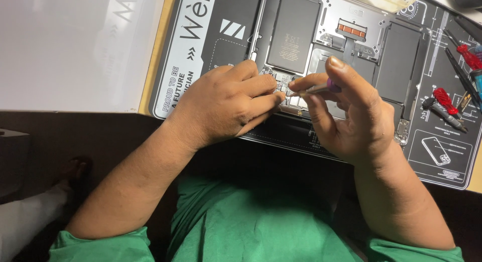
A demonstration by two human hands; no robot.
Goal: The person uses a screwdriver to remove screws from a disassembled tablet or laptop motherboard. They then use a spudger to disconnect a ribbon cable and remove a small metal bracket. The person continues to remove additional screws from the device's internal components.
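One black repair mat (442, 156) atop pale wooden table (159, 46), dark floor (45, 136) beneath

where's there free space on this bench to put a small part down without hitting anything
The white sheet left of the repair mat lies bare. The mat's dark strip between its left edge and the opened laptop is free too. Crowded: the mat's right edge, with red-handled screwdrivers, and the laptop's near edge, where the left hand and right hand work with a thin tool.
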